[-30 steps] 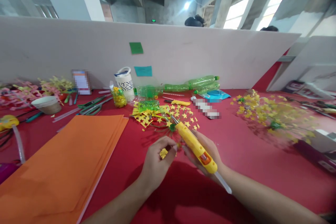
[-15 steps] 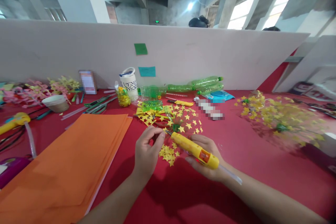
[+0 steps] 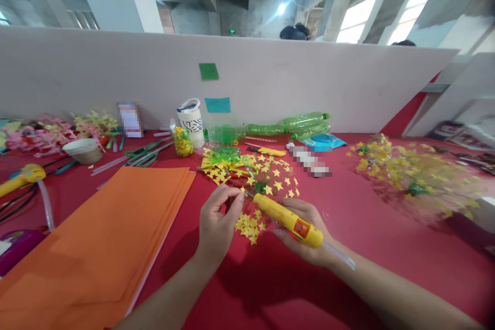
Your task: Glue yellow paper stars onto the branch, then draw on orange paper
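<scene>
My right hand (image 3: 305, 221) is wrapped round a yellow hot glue gun (image 3: 286, 219), and a clear glue stick (image 3: 340, 254) juts from its rear. The gun's thin nozzle points up and left, close to the fingertips of my left hand (image 3: 218, 221). Thumb and forefinger of that hand are pinched on a small yellow star (image 3: 243, 191), mostly hidden by the fingers. Below the nozzle lies a small heap of yellow stars (image 3: 249, 227). More loose stars (image 3: 278, 185) are scattered behind the gun, around a green bottle piece (image 3: 260, 187).
Orange sheets (image 3: 100, 237) cover the left of the red table (image 3: 367, 278). Behind stand a white cup (image 3: 191, 124), green plastic bottles (image 3: 305, 124) and a yellow utility knife (image 3: 271, 152). Yellow star sprays (image 3: 410, 170) lie right; another yellow glue gun (image 3: 23, 179) is far left.
Both hands and the glue gun hold almost the same place. The whole view has shifted very slightly.
</scene>
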Demonstrator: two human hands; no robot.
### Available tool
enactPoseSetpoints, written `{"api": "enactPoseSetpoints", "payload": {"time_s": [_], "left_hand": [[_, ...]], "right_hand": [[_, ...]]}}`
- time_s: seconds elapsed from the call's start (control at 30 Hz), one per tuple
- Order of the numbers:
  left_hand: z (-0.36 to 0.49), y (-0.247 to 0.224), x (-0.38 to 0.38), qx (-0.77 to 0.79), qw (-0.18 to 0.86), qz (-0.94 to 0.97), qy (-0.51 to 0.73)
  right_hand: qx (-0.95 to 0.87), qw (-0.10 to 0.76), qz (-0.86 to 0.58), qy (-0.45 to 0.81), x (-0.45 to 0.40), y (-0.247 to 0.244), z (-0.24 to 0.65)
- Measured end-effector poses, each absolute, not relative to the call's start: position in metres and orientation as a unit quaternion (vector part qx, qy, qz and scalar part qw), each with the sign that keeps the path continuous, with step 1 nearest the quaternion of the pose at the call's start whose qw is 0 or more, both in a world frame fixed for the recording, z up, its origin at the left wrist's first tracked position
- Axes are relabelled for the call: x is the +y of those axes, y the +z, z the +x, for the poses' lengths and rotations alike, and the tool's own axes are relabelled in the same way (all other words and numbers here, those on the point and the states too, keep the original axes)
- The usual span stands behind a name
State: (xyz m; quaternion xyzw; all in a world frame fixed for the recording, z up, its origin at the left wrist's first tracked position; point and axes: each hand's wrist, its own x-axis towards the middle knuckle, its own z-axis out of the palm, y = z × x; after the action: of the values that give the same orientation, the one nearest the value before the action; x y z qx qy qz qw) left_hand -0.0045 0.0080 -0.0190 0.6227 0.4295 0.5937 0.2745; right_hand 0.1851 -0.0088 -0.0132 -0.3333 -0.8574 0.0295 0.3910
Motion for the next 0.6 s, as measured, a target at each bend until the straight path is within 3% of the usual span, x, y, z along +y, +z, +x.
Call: {"api": "enactPoseSetpoints", "payload": {"time_s": [0.17,0.4,0.6], "left_hand": [[-0.007,-0.015,0.007,0.390,0.323,0.613,0.606],[0.001,-0.017,0.003,0.317,0.651,0.488,0.487],[0.010,-0.021,-0.003,0.256,0.766,0.429,0.404]], "right_hand": [[-0.856,0.406,-0.317,0.043,-0.007,-0.013,0.189],[-0.778,0.514,-0.354,0.076,-0.008,-0.015,0.190],[-0.788,0.496,-0.362,0.048,-0.008,-0.020,0.185]]}}
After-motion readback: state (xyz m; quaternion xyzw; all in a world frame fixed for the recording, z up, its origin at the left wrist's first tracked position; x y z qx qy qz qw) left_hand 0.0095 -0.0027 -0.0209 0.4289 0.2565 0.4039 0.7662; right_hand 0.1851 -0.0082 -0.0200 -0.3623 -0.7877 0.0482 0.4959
